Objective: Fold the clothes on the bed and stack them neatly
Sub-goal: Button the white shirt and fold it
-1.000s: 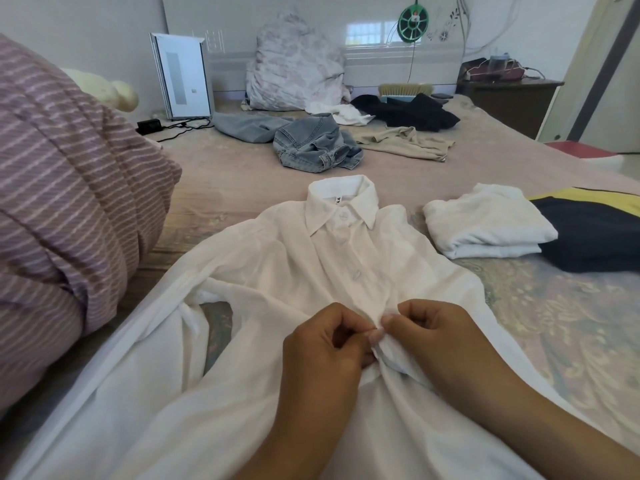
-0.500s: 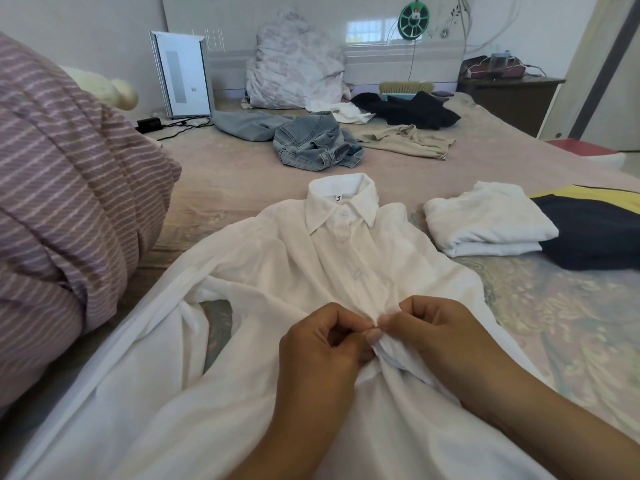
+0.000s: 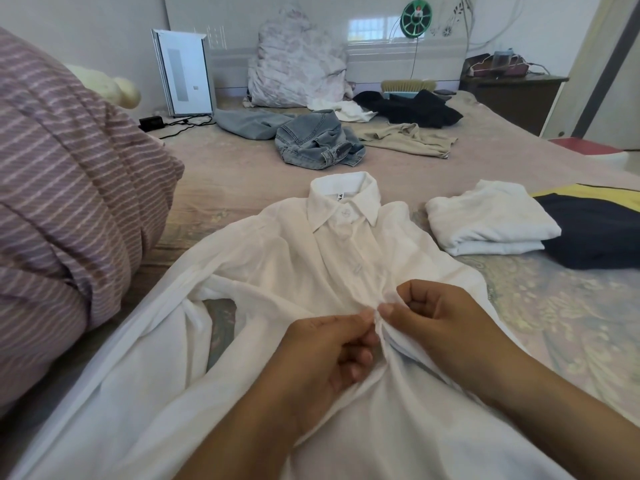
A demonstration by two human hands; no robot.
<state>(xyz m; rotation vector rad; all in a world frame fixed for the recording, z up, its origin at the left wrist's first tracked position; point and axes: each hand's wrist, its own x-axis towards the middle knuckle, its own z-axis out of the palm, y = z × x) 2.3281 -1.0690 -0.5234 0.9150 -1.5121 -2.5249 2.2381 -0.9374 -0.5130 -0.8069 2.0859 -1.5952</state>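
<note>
A white collared shirt [image 3: 277, 271] lies face up on the bed [image 3: 242, 174], collar away from me. My left hand [image 3: 325, 355] and my right hand [image 3: 436, 317] meet at the button strip in the shirt's middle, each pinching the fabric between thumb and fingers. A folded white garment [image 3: 485, 220] sits to the right of the shirt, with a dark navy and yellow garment [image 3: 595, 230] beside it. Further back lie unfolded clothes: a denim piece [image 3: 318, 140], a grey one [image 3: 249, 123], a beige one [image 3: 405, 140], a black one [image 3: 408, 109] and a small white one [image 3: 349, 110].
A striped mauve duvet [image 3: 62, 202] is heaped at the left. A white appliance [image 3: 183, 74] and a floral bundle [image 3: 294, 60] stand against the headboard. A dark wooden nightstand [image 3: 512, 98] stands at the back right.
Both hands stay pinched together on the shirt's front and have shifted only slightly; the fabric bunches a little more between them.
</note>
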